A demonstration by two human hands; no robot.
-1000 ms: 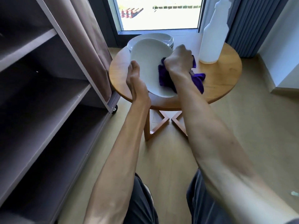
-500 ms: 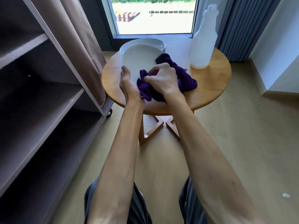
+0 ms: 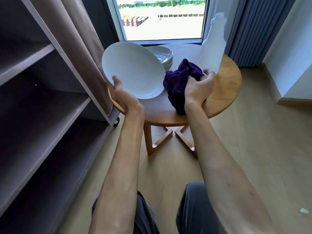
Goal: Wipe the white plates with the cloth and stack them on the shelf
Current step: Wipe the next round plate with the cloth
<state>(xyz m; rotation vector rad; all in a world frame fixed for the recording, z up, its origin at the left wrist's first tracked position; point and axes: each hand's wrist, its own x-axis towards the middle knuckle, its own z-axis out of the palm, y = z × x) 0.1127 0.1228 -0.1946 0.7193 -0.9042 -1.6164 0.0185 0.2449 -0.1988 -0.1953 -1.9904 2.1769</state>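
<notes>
- One white plate, tilted, its lower rim gripped by my left hand above the round wooden table.
- My right hand bunches the purple cloth just right of it.
- Stacked plates behind; spray bottle beside the cloth.
- Shelf left; wood floor right.

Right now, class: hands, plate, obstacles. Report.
Left hand holds white plate tilted. Right hand grips purple cloth, off plate. Shelf open left; nothing blocking.
</notes>
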